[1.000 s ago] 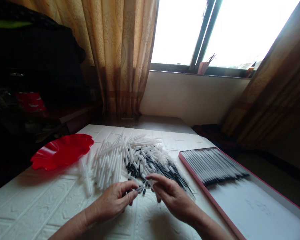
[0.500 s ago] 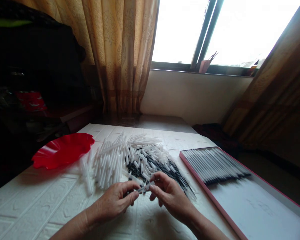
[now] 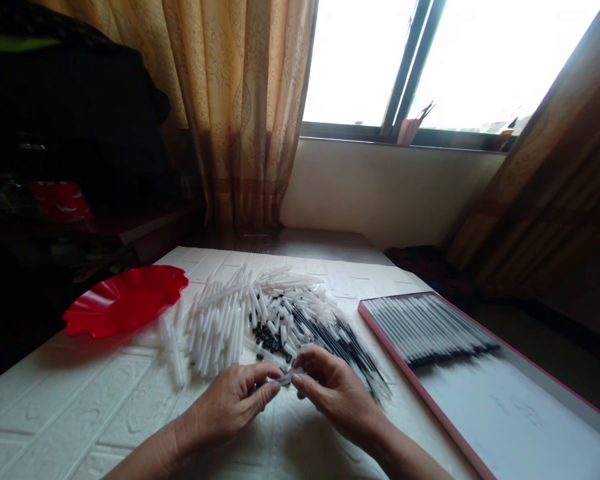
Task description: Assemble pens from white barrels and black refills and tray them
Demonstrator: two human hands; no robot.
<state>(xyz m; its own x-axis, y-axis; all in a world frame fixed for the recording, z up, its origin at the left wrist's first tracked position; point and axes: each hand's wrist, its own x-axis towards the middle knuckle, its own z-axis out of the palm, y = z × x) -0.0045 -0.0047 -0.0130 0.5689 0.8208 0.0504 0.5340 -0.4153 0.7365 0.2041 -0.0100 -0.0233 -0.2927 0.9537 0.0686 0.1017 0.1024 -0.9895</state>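
Thumb and fingers of my left hand (image 3: 230, 400) are closed on a small translucent pen part (image 3: 285, 379). My right hand (image 3: 337, 393) pinches at its other end, so the fingertips of both hands almost meet. Fingers hide much of the piece. Just beyond lie small black plugs (image 3: 267, 337) and short clear pieces (image 3: 285, 330) in a loose heap. White translucent pen barrels (image 3: 217, 330) are piled to the left. Thin black pen refills (image 3: 337, 340) fan out behind my right hand.
A wavy-edged red dish (image 3: 125, 300) stands at the left of the white brick-patterned table cover (image 3: 80, 413). On the right, a pink-rimmed tray (image 3: 417, 390) holds a row of pens (image 3: 430, 327) with dark ends. Curtains (image 3: 245, 100) and a window are behind.
My right fingertips have moved slightly left, closer to my left fingers. A short clear piece seen at the right fingertips before is now mostly covered. The piles look the same.
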